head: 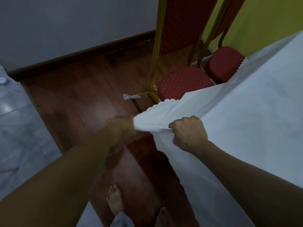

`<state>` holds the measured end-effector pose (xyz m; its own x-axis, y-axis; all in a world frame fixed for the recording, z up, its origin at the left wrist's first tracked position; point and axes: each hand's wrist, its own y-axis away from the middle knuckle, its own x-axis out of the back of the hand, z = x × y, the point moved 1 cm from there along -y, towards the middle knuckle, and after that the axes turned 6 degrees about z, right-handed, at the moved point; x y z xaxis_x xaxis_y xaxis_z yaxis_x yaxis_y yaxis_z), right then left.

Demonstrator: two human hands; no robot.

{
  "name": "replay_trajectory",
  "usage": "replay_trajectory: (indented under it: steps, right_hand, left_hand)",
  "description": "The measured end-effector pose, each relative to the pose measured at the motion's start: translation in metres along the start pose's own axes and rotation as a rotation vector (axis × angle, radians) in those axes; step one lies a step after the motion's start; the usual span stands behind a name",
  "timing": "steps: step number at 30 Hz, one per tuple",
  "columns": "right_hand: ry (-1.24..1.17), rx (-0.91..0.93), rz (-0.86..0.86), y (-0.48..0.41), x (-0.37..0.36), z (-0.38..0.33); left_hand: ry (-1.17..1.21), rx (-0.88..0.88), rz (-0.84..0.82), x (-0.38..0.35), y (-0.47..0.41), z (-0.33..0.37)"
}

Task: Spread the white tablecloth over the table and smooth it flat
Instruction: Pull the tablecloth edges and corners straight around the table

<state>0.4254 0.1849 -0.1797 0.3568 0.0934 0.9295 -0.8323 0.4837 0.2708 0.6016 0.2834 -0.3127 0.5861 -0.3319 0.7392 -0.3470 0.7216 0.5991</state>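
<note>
The white tablecloth (246, 104) with a scalloped edge covers the table on the right and hangs down its near side. My right hand (188, 133) grips a bunched fold of the cloth at the table's corner. My left hand (122, 126), blurred by motion, holds the cloth's corner just to the left, out over the floor. The stretch of cloth between my hands is pulled taut. The table itself is hidden under the cloth.
Two red chairs (185, 82) with gold frames stand tucked against the table's far side. A dark wooden floor (82, 95) lies below, with a clear plastic scrap (129, 96) on it. Grey wall at the back, pale tiles at left. My bare feet (114, 199) stand beside the table.
</note>
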Motion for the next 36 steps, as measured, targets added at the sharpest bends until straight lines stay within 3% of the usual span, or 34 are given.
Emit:
replay_trajectory:
  steps: [3, 6, 12, 17, 23, 29, 32, 36]
  right_hand:
    - [-0.024, 0.014, -0.01, -0.001, 0.001, -0.001]
    - [0.002, 0.031, -0.043, -0.003, 0.003, -0.002]
    - [-0.02, 0.042, 0.012, 0.001, 0.002, -0.003]
    - [-0.054, 0.035, 0.08, 0.003, -0.004, -0.002]
    - [-0.094, 0.022, 0.144, 0.005, -0.005, 0.0]
    - [-0.143, -0.022, 0.214, 0.039, -0.007, 0.014]
    - [-0.218, -0.067, 0.188, 0.07, -0.01, 0.024]
    - [-0.366, -0.084, 0.113, 0.105, -0.01, 0.027]
  left_hand:
    - [0.018, -0.279, -0.006, -0.008, -0.007, 0.04]
    - [-0.031, -0.397, 0.027, -0.011, -0.01, 0.048]
    - [-0.179, -0.215, 0.155, -0.009, -0.015, -0.021]
    - [-0.232, -0.083, 0.165, -0.003, -0.006, -0.028]
    - [0.084, -0.393, 0.243, -0.002, 0.014, 0.056]
    - [-0.193, -0.259, 0.203, 0.015, 0.023, 0.07]
    - [-0.213, -0.194, 0.154, 0.021, 0.032, 0.077]
    - [-0.079, -0.338, 0.185, 0.027, 0.051, 0.116]
